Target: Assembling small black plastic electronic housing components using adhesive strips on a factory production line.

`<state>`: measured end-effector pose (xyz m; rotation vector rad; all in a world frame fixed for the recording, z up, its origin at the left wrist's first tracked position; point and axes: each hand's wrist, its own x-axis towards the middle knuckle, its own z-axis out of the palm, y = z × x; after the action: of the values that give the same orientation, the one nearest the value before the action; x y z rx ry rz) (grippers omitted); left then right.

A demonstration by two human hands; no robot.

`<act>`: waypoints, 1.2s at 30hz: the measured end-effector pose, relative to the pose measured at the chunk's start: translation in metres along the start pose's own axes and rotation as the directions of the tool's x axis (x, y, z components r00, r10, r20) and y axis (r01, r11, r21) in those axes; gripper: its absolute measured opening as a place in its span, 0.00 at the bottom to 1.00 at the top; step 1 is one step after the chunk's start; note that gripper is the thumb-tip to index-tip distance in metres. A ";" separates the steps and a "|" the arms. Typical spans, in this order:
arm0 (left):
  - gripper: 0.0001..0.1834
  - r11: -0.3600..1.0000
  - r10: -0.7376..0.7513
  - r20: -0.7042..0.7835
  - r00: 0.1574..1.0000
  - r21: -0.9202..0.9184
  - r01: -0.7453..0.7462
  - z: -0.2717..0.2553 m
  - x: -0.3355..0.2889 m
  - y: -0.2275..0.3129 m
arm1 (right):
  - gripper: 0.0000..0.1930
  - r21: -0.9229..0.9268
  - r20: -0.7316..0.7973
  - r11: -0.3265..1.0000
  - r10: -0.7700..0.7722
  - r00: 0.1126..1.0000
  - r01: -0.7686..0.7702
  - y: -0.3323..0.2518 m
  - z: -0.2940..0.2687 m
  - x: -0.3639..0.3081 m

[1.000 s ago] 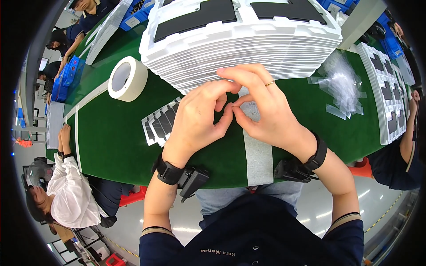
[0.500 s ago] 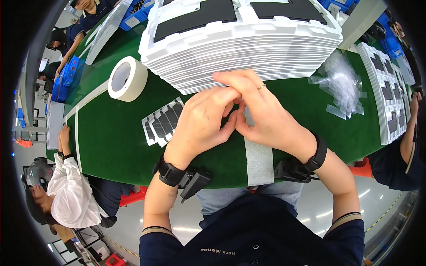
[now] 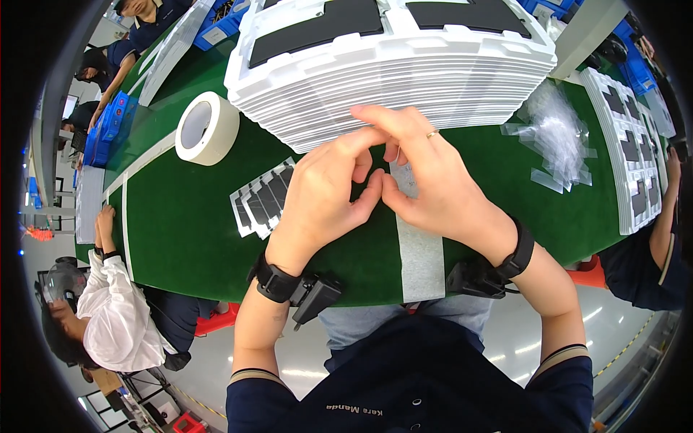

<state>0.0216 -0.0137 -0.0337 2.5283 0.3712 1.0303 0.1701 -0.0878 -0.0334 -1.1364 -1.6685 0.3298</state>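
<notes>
My left hand (image 3: 325,189) and my right hand (image 3: 437,180) meet over the middle of the green table, fingers curled and tips close together. Whatever they pinch, if anything, is hidden or too small to make out. Just beyond them rises a tall stack of white plastic trays (image 3: 404,79), the top one holding flat black pieces (image 3: 465,18). Beside my left wrist lies a sheet with black strips (image 3: 261,200). Beneath my right hand a pale grey strip (image 3: 421,267) runs to the table's near edge.
A roll of white tape (image 3: 229,130) stands left of the stack. Clear film pieces (image 3: 559,144) lie heaped on the right, near more white trays (image 3: 613,155). Blue bins (image 3: 108,130) line the left side. Co-workers sit around; one in white (image 3: 123,328) is at the left.
My hands have shifted slightly, with the gap between the curled fingers and thumbs a little wider. The things on the table have stayed put.
</notes>
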 end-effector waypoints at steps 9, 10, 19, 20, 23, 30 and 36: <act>0.33 0.998 0.022 0.004 1.000 0.066 -0.022 -0.002 0.001 -0.001 | 0.37 -0.014 0.044 1.000 0.003 0.999 -0.003 0.004 0.001 -0.001; 0.33 0.997 0.023 0.006 1.000 0.067 -0.024 -0.002 0.001 -0.001 | 0.37 -0.014 0.044 1.000 0.003 0.999 -0.003 0.004 0.001 -0.001; 0.34 0.997 0.034 0.030 0.999 0.064 -0.036 -0.002 0.000 -0.002 | 0.38 -0.004 0.033 1.000 -0.012 0.999 0.012 0.003 0.002 -0.001; 0.34 0.997 0.041 0.026 0.999 0.061 -0.043 -0.003 0.000 -0.002 | 0.38 0.011 0.041 1.000 -0.007 0.999 0.007 0.002 0.002 -0.001; 0.28 0.999 -0.034 -0.018 0.999 0.008 0.034 -0.001 0.000 0.002 | 0.39 0.024 0.060 1.000 0.008 0.998 -0.010 0.002 0.002 -0.002; 0.27 1.000 -0.001 -0.012 1.000 0.010 0.001 -0.002 -0.003 0.003 | 0.39 0.013 0.060 0.999 -0.040 0.997 0.039 0.006 0.006 -0.005; 0.27 0.990 0.138 -0.020 0.990 -0.007 -0.138 -0.004 -0.001 0.002 | 0.37 -0.020 0.056 0.991 -0.133 0.990 0.134 0.006 0.007 -0.005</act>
<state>0.0180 -0.0152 -0.0303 2.5684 0.1989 1.1052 0.1670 -0.0861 -0.0439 -1.0351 -1.7912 0.2582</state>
